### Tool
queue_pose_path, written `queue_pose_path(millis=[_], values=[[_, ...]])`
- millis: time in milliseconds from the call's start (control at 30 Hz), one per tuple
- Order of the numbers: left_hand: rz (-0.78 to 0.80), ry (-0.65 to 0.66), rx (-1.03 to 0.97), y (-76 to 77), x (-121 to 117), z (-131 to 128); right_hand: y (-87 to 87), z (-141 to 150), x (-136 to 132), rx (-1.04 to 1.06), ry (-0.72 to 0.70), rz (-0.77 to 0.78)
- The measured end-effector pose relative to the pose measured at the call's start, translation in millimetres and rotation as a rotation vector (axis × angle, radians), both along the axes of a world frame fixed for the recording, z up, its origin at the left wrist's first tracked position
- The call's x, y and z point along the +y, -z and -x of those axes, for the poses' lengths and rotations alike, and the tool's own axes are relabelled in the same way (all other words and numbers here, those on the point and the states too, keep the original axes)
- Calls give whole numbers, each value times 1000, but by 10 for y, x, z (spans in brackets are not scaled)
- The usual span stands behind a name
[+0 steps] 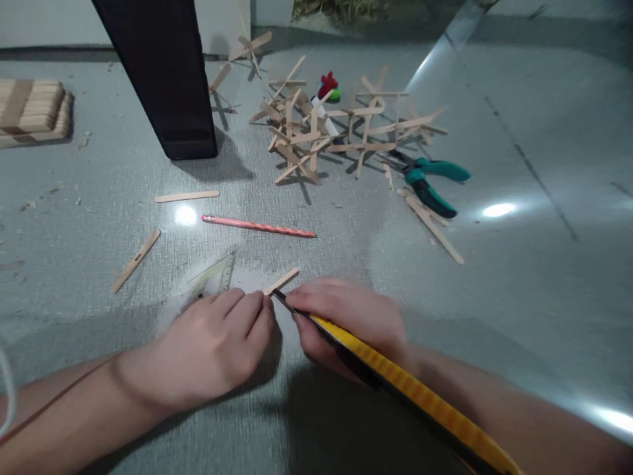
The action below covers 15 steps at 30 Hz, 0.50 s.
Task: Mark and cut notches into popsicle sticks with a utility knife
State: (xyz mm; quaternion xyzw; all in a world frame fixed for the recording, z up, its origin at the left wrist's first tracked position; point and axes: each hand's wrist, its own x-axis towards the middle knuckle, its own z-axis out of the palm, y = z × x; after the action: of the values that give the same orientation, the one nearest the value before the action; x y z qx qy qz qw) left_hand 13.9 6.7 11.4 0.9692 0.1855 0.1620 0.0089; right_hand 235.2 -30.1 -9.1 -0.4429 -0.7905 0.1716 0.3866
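My right hand (349, 320) is closed around a yellow and black utility knife (395, 373). The knife's dark blade tip touches a wooden craft stick (284, 280) at the front middle of the table. My left hand (222, 340) is closed on the near end of that stick, whose held part is hidden under the fingers. Just beyond the left hand lies a clear set square (225, 270), partly covered by it. A pink pencil (257, 226) rests farther back. Two more craft sticks lie to the left, a plain one (186, 196) and one with a dark mark (136, 261).
A black upright slab (163, 79) stands at back left, near a banded bundle of sticks (32, 109). Crossed stick pieces (301, 138) are heaped at the back centre, around a small red and green object (329, 87). Teal-handled pliers (430, 181) lie beside loose sticks (432, 227).
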Motion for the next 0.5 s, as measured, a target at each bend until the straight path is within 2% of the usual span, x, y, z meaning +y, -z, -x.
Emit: queue_pose_path(millis=[367, 500], values=[[-8, -25, 8, 32, -27, 15, 66, 2, -22, -54, -28, 126], [-8, -35, 26, 14, -23, 4, 27, 15, -47, -43, -34, 70]])
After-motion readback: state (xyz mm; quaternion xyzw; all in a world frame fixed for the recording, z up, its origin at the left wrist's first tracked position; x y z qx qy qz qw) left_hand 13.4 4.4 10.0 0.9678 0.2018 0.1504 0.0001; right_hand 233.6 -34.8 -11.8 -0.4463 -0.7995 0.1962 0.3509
